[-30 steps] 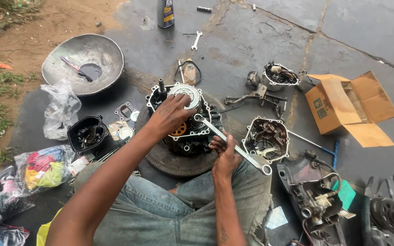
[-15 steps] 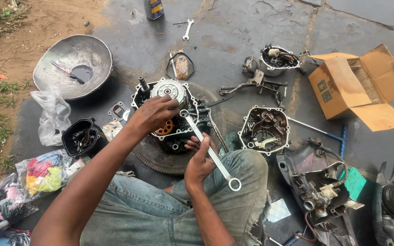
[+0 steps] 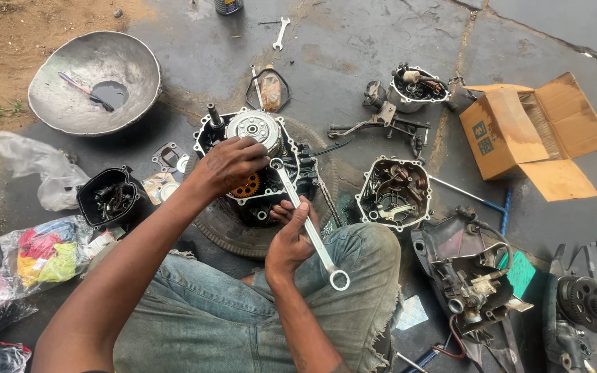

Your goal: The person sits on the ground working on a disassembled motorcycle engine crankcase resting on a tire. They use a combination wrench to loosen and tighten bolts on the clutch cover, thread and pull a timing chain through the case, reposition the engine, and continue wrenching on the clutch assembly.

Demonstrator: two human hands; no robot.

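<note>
Right hand (image 3: pixel 291 242) closed around the shank of a long silver combination wrench (image 3: pixel 307 228), its far ring end seated on a fastener on the black motorcycle engine case (image 3: pixel 257 166), its near ring end sticking out over the person's denim knee (image 3: pixel 354 276). Left hand (image 3: pixel 233 164) lies on top of the engine case, fingers curled down over the orange toothed gear (image 3: pixel 248 188), just below the round silver clutch hub (image 3: pixel 253 128); it looks like bracing rather than gripping (can't tell if it pinches anything).

The engine case sits on a dark round disc on wet stone paving, just beyond the knees.

Judgement: wrench is stiff steel, moderately heavy, probably oily and slippery; best held far down the shank for leverage. Engine case looks heavy and rigid, with sharp fins and edges; steady it by the outer rim, not the gear teeth.

Around the engine case: dented grey metal basin (image 3: pixel 95 79) to the upper left, black plastic tub of small parts (image 3: pixel 108 197) left, open side cover (image 3: pixel 394 192) right, tan cardboard box (image 3: pixel 533 131) far right, small spare spanner (image 3: pixel 281 32) beyond.
</note>
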